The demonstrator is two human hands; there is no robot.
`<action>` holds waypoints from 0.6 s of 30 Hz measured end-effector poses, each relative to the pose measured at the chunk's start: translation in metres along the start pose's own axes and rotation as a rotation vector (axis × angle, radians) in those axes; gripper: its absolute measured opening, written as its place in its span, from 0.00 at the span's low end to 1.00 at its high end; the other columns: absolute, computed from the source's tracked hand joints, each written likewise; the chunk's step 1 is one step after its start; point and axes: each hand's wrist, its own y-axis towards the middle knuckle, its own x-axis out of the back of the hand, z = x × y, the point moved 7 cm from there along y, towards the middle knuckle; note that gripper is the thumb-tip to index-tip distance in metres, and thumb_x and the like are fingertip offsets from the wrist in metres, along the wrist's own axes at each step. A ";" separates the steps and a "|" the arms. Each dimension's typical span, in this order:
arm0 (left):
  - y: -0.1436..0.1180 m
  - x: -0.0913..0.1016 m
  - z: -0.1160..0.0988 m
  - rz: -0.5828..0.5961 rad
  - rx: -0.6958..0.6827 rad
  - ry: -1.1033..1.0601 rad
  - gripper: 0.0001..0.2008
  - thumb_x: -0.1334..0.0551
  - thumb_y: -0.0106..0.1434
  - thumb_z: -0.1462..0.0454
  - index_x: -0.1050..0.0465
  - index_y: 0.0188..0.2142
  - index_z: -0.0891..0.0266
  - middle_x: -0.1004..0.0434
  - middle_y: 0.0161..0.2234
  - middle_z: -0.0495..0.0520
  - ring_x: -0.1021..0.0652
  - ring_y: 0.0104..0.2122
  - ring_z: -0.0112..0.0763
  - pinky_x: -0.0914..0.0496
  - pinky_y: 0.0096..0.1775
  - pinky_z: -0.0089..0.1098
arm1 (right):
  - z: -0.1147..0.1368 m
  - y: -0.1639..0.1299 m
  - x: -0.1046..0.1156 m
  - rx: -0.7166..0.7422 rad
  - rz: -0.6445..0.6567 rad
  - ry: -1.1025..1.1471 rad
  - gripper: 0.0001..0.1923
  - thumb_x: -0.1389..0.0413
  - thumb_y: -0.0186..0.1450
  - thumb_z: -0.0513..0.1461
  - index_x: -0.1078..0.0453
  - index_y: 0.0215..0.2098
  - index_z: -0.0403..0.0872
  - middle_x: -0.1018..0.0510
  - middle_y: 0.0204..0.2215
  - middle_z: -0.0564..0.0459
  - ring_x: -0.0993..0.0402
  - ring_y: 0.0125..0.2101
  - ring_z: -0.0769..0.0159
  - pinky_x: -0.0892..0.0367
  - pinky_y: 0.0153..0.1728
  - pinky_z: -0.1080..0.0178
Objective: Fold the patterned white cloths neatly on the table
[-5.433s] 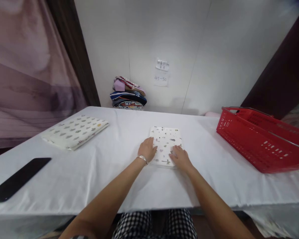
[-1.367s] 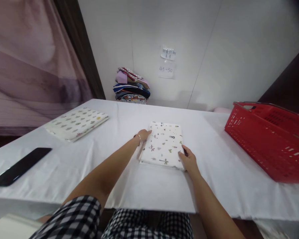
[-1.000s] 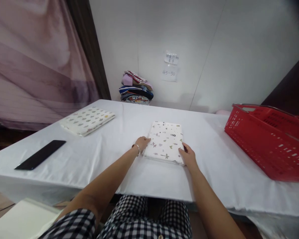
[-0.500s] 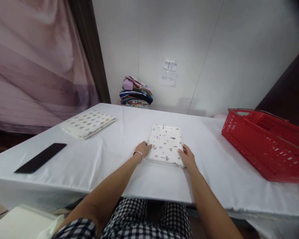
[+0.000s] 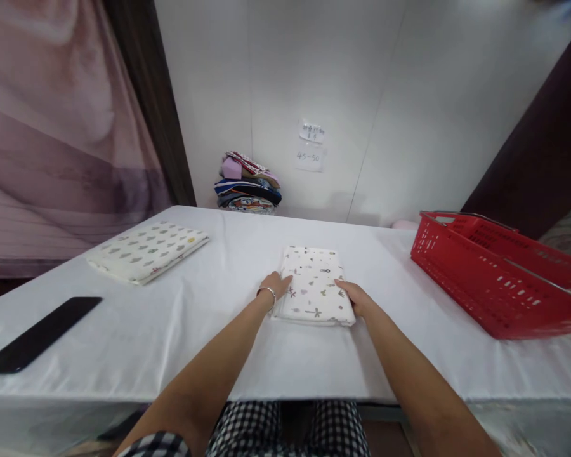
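A folded white cloth [image 5: 313, 289] printed with small plants and figures lies flat on the white-covered table [image 5: 238, 254] in front of me. My left hand [image 5: 275, 285] grips its left edge, thumb on top and the other fingers down along the side; a bracelet [image 5: 268, 293] circles that wrist. At the right edge, my right hand [image 5: 354, 296] holds the cloth the same way, its thumb over the top and its fingers mostly hidden. Farther left lies a second folded white cloth [image 5: 147, 252] with rows of grey shapes, away from both hands.
A red plastic basket [image 5: 490, 285] with metal handles stands on the right of the table. At the front left lies a flat black object [image 5: 42, 335]. Behind the table's far edge rises a stack of folded fabrics [image 5: 248, 185], near paper notes [image 5: 310, 155] on the wall.
The camera view has shifted, so most things sit a little farther left. My right thumb reaches slightly higher on the cloth's edge. Both hands stay on the cloth.
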 end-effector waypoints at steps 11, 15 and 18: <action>-0.023 -0.036 -0.009 0.405 0.113 -0.650 0.21 0.43 0.57 0.50 0.29 0.39 0.67 0.22 0.34 0.61 0.22 0.34 0.38 0.28 0.36 0.34 | -0.010 -0.021 0.011 -0.178 0.099 0.140 0.19 0.48 0.59 0.43 0.33 0.44 0.38 0.22 0.36 0.42 0.25 0.38 0.58 0.32 0.43 0.57; -0.023 -0.042 -0.005 0.542 0.156 -0.964 0.20 0.36 0.52 0.54 0.29 0.38 0.67 0.22 0.32 0.60 0.23 0.32 0.37 0.28 0.35 0.33 | -0.010 -0.020 0.014 -0.181 0.085 0.099 0.19 0.47 0.60 0.44 0.34 0.44 0.38 0.22 0.35 0.41 0.24 0.37 0.59 0.32 0.44 0.56; -0.014 -0.042 -0.004 0.569 0.033 -0.960 0.19 0.34 0.49 0.55 0.30 0.36 0.67 0.23 0.31 0.58 0.23 0.30 0.35 0.29 0.33 0.32 | -0.008 -0.018 0.011 -0.137 0.086 0.020 0.18 0.45 0.59 0.43 0.34 0.43 0.39 0.21 0.34 0.42 0.24 0.35 0.59 0.32 0.43 0.56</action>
